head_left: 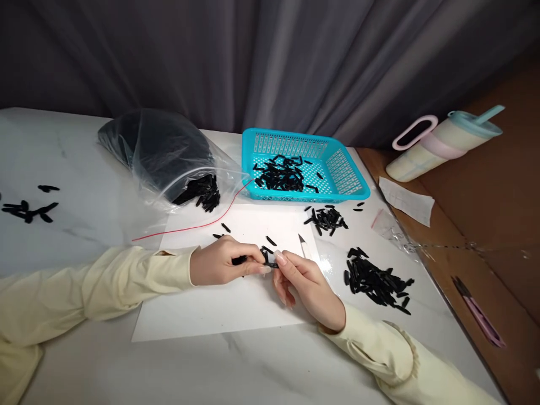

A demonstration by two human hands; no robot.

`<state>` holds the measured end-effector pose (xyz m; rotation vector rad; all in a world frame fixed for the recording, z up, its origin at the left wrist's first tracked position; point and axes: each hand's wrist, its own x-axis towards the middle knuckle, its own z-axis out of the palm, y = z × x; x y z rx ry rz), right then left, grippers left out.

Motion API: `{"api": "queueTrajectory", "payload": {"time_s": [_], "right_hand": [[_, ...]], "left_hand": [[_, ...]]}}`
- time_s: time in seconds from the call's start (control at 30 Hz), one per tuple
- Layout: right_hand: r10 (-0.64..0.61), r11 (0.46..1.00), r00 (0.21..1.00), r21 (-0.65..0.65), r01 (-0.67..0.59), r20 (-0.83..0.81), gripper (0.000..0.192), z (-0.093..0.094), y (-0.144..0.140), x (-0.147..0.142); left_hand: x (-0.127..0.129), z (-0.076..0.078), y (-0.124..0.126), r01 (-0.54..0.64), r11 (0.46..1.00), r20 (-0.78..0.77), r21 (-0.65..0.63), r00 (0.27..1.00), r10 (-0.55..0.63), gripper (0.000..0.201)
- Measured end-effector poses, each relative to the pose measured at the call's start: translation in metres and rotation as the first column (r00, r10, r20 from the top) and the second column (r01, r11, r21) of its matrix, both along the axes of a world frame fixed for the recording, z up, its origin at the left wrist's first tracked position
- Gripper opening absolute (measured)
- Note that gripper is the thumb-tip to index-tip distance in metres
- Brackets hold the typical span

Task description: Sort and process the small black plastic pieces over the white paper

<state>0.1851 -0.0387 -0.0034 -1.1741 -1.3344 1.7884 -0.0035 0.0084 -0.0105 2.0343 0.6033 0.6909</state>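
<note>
Black plastic piece (269,260) sits over white paper sheet (219,281), pinched between both hands. Largest nearby: clear bag (169,157), blue basket (301,166), loose pile (377,281). Left hand (219,264) closed on piece; right hand (301,278) grips its other end, plus a small blade (302,243).

left hand (221,263) and right hand (304,279) pinch together.

- The place looked like a makeshift home workstation for small piecework, not a factory.
- A grey curtain (270,56) hung as backdrop behind a white marble-patterned surface (84,157).
- Small black plastic parts (375,281) lay in loose heaps, more in a blue basket (352,180) and a clear plastic bag (160,152).
- A pastel drinking tumbler (442,143) lay on the brown side counter (498,225).
</note>
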Motion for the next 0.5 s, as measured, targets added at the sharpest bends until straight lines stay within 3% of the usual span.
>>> {"api": "queueTrajectory", "payload": {"time_s": [0.5], "right_hand": [[-0.007, 1.000, 0.998, -0.023, 0.006, -0.060, 0.039, -0.0006, 0.0014, 0.0013]], "left_hand": [[-0.0012, 0.0034, -0.0004, 0.019, 1.000, -0.047, -0.007, 0.999, -0.019, 0.017]]}}
